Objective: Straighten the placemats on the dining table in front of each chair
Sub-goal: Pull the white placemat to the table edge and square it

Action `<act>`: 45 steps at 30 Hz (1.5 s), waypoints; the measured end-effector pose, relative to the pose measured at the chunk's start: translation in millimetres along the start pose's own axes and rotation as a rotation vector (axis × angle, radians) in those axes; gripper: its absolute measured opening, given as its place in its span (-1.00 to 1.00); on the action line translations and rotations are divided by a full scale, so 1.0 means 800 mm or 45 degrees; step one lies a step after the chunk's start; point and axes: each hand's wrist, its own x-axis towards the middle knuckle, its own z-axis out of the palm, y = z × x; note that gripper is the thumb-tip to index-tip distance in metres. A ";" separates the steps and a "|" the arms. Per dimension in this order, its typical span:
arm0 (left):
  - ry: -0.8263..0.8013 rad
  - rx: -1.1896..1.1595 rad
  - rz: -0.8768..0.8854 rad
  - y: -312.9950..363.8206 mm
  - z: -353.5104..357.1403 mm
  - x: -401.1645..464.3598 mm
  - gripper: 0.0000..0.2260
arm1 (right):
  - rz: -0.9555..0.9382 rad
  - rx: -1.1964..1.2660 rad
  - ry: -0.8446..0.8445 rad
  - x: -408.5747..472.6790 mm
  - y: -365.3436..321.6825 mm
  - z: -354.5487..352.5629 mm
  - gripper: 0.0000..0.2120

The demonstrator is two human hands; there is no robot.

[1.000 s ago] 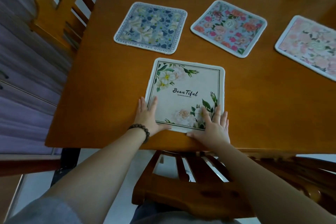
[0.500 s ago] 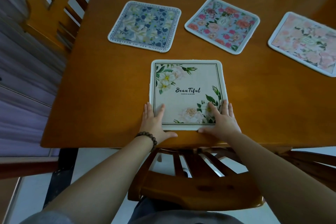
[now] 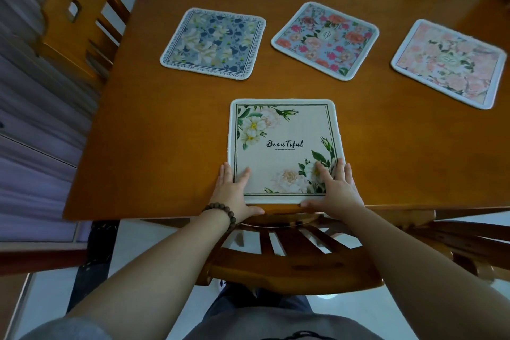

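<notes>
Head view: both hands lie flat with straight fingers, left hand (image 3: 233,191) and right hand (image 3: 335,190), on the white placemat (image 3: 284,146) at the worktop (image 3: 154,146) bottom edge.

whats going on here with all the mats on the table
A person is straightening placemats on a wooden dining table. Both hands lie flat on the near corners of the white "Beautiful" placemat: the left hand at its left corner, the right hand at its right. That mat sits square to the table's near edge, above a chair. Three floral placemats farther back lie at angles.
</notes>
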 end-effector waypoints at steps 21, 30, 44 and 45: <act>-0.035 0.121 -0.067 0.004 -0.016 -0.014 -0.20 | 0.037 0.023 0.035 -0.009 0.008 0.004 0.09; 0.273 0.076 -0.186 -0.014 -0.055 -0.025 -0.40 | -0.156 0.077 0.224 0.019 -0.040 -0.042 -0.38; 0.580 -0.007 -0.550 -0.142 -0.106 -0.126 -0.35 | -0.643 0.095 0.123 0.018 -0.255 -0.043 -0.47; 0.587 -0.011 -0.569 -0.156 -0.109 -0.134 -0.35 | -0.669 0.088 0.119 0.015 -0.273 -0.041 -0.47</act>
